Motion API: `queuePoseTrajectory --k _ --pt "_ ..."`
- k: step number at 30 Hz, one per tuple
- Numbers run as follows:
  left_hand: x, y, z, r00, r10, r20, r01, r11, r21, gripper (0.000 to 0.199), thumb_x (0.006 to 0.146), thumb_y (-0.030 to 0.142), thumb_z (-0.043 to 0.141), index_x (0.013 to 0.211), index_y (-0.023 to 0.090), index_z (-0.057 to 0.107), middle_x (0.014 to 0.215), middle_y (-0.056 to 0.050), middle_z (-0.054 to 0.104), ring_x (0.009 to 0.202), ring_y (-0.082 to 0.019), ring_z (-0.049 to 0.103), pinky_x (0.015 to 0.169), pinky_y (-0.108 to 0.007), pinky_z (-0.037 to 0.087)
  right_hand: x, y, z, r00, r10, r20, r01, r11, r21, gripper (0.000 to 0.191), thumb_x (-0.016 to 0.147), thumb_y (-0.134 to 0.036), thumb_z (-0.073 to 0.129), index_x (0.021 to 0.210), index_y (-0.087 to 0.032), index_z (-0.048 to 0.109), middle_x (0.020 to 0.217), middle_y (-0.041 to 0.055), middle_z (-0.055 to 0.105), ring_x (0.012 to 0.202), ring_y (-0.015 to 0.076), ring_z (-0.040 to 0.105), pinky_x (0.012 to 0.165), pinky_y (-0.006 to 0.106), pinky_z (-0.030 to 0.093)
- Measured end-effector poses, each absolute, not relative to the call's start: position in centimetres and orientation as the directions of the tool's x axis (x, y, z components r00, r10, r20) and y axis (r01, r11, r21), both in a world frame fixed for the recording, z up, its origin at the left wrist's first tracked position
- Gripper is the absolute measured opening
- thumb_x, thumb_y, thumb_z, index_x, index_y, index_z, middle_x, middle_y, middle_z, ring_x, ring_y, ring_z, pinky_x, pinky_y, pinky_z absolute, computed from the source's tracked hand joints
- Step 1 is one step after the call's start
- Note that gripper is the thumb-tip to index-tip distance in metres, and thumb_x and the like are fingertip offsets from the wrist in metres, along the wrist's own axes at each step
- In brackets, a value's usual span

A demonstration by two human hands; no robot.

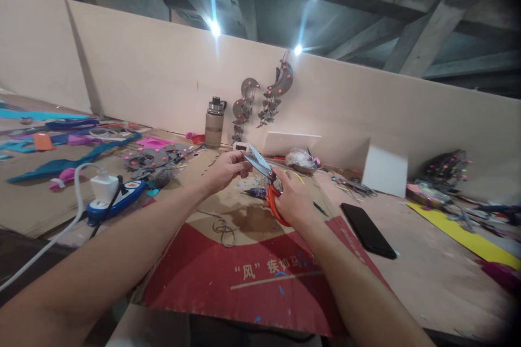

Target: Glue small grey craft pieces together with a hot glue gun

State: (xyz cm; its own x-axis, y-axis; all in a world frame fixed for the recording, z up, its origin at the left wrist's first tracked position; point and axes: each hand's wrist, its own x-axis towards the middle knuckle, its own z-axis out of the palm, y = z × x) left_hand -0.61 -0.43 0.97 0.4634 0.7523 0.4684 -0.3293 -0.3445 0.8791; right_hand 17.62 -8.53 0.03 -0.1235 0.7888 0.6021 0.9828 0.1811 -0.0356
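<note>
Orange-handled scissors [273, 195] are in my right hand [293, 195], with the fingers closed round the handles. Their two blades stand apart and point up and left toward my left hand [228, 172]. That hand is closed in a pinch right beside the blade tips; anything between its fingers is too small to make out. Below both hands lies a red and tan cardboard sheet [195, 282] with printed characters and small blue scraps. A loose grey cord [223, 230] curls on the cardboard, and a dark tangled bundle [256, 192] lies behind the scissors' handles.
A water bottle [214, 124] stands by the back panel [154, 65], where grey crescent ornaments [280, 81] hang. On the left are a blue power strip [118, 200] with a white plug and felt pieces [69, 162]. A black phone [367, 230] and yellow sheet [464, 233] lie right.
</note>
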Motion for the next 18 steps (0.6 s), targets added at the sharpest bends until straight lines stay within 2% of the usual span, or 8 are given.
queuePoseTrajectory --k 5,9,13,18 --pt "-0.8 -0.4 1.0 0.483 0.745 0.46 -0.258 -0.381 0.888 0.014 0.071 0.027 0.066 0.068 0.015 0.06 0.062 0.0 0.054 0.055 -0.009 0.044 0.057 -0.026 0.034 17.6 -8.5 0.0 -0.126 0.793 0.595 0.983 0.181 -0.034 0.043 0.085 -0.028 0.048 0.127 -0.023 0.048 0.106 0.0089 0.059 0.092 0.0211 0.056 0.077 0.029 0.041" --pt "-0.7 0.4 0.1 0.51 0.749 0.423 -0.255 -0.338 0.906 0.009 0.069 0.022 0.064 0.073 0.015 0.061 0.064 0.001 0.054 0.054 -0.008 0.043 0.056 -0.024 0.034 17.6 -8.4 -0.2 -0.126 0.813 0.568 0.987 0.163 -0.013 0.041 0.085 -0.03 0.048 0.125 -0.024 0.05 0.107 0.0091 0.059 0.09 0.0214 0.058 0.076 0.03 0.042" --pt "-0.6 1.5 -1.3 0.52 0.769 0.372 -0.232 -0.292 0.928 0.008 0.067 0.02 0.063 0.068 0.013 0.06 0.063 0.0 0.055 0.053 -0.008 0.044 0.054 -0.024 0.033 17.7 -8.2 -0.5 -0.132 0.819 0.558 0.987 0.163 -0.005 0.038 0.085 -0.029 0.049 0.123 -0.025 0.051 0.103 0.0084 0.06 0.091 0.0216 0.058 0.077 0.03 0.042" --pt "-0.3 1.8 -2.5 0.568 0.773 0.283 -0.146 -0.243 0.959 0.017 0.068 0.028 0.066 0.075 0.012 0.062 0.066 -0.001 0.058 0.051 -0.007 0.044 0.052 -0.023 0.032 18.8 -7.7 0.0 -0.029 0.78 0.625 0.983 0.134 -0.123 0.038 0.086 -0.033 0.048 0.123 -0.021 0.051 0.107 0.0108 0.06 0.093 0.0228 0.058 0.079 0.032 0.042"
